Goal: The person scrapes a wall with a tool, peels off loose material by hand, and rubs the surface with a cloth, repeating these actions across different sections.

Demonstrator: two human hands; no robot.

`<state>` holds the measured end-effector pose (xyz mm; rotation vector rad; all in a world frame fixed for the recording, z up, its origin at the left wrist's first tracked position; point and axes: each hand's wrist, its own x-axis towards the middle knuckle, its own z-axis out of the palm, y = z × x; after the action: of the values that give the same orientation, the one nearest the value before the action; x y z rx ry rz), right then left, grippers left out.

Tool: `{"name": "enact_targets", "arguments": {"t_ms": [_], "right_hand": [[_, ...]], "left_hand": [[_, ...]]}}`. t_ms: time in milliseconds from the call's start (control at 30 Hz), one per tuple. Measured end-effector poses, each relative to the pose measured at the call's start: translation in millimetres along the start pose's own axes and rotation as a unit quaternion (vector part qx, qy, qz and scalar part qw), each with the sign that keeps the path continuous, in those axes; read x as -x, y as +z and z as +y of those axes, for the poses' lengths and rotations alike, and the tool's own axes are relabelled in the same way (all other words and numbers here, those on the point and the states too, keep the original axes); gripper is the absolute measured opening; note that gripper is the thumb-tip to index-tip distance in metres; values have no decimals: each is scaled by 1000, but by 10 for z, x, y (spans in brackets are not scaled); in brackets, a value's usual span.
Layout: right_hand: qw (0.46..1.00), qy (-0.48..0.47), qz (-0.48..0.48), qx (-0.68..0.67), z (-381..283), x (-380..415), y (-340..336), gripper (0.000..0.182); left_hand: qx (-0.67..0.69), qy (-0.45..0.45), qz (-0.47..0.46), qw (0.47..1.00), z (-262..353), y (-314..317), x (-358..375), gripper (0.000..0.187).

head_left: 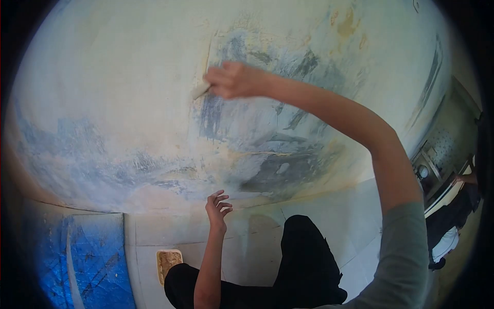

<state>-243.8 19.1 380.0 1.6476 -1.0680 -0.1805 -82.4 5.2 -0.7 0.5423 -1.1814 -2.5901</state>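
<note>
My right hand [234, 81] is closed around a small pale flat piece [201, 91], whose exact kind I cannot make out. That piece is against the large pale curved wall [128, 67], at the left edge of a patch [242, 110] smeared grey, blue and yellowish. Lower down, my left hand [218, 207] is raised near the base of the wall with its fingers apart and loosely bent. Nothing is in it. The right hand is slightly blurred and partly hides the piece.
A small container [179, 252] with brownish contents stands on the tiled floor [242, 252] beside my knee. A stained blue mat [98, 252] lies at the lower left. Another person [455, 211] in dark clothing is at the far right, near equipment [429, 165].
</note>
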Motion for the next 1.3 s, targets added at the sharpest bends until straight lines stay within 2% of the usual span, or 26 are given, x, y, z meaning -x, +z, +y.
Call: {"name": "enact_targets", "arguments": {"t_ms": [33,67,133,167,200,267,300,333,433,467,533,567,633,667,733,800,867,900,933,1000,1033,1067,1133,1200,1267,1300], "right_hand": [[998,-49,-38,-20,28,-30,-34,3],[998,-44,-38,-20,60,-60,-70,3],[975,175,126,60,138,-121,-100,13],[960,257,105,43,34,-1,124,9],[959,258,106,42,3,-1,124,9],[994,25,15,107,-42,8,106,4],[998,42,-34,42,118,-48,-37,4],[998,42,-37,42,234,-99,-144,4],[964,221,105,106,404,-155,-275,5],[965,217,103,106,258,-59,-193,5],[974,220,19,-45,-126,104,79,19],[975,213,30,-48,-112,35,85,19],[994,107,-24,-11,-79,21,-24,28],[994,109,-25,-15,-19,-7,-74,28],[943,283,117,128,150,-118,-187,7],[949,254,90,166,-151,49,-2,4],[998,43,-33,23,-378,143,68,6],[993,112,14,-44,-271,105,73,9],[993,112,10,-47,-207,99,68,9],[965,217,106,97,-157,12,3,19],[963,237,124,20,-323,-9,34,17],[962,240,128,18,-412,32,81,17],[999,18,-17,-40,-536,28,175,9],[998,48,-2,-46,-215,-68,77,7],[967,211,118,84,29,-206,-74,9],[972,205,109,37,5,-157,33,5]], "left_hand": [[0,-1,4,1000,-11,-22,5,50],[0,-3,8,1000,-19,-51,12,49],[13,-6,15,1000,-5,-79,5,49],[27,-9,21,999,-6,-96,16,49],[26,-8,22,999,24,-107,45,49],[20,-12,27,999,88,-120,88,49],[23,-13,26,999,70,-134,86,49],[26,-13,30,999,56,-168,68,49],[38,-8,28,999,0,-183,26,49],[43,4,28,999,-16,-176,14,49],[44,15,38,998,-5,-154,7,50],[49,5,28,998,34,-116,40,50],[43,-4,14,999,71,-53,82,49],[42,-6,17,999,67,-64,70,49],[63,-2,20,998,39,-72,46,49],[58,-5,26,998,7,-72,64,49],[56,0,34,998,43,-84,25,48],[56,-2,28,998,37,-88,20,48],[55,-7,23,998,16,-92,29,48],[61,-5,24,998,34,-64,50,48],[62,2,25,998,48,-66,70,48],[59,5,29,998,73,-62,89,48],[61,-5,30,998,106,-30,112,48],[57,0,27,998,91,-43,101,48],[61,-13,40,997,67,-65,66,49],[60,-15,41,997,38,-77,59,49]]}}
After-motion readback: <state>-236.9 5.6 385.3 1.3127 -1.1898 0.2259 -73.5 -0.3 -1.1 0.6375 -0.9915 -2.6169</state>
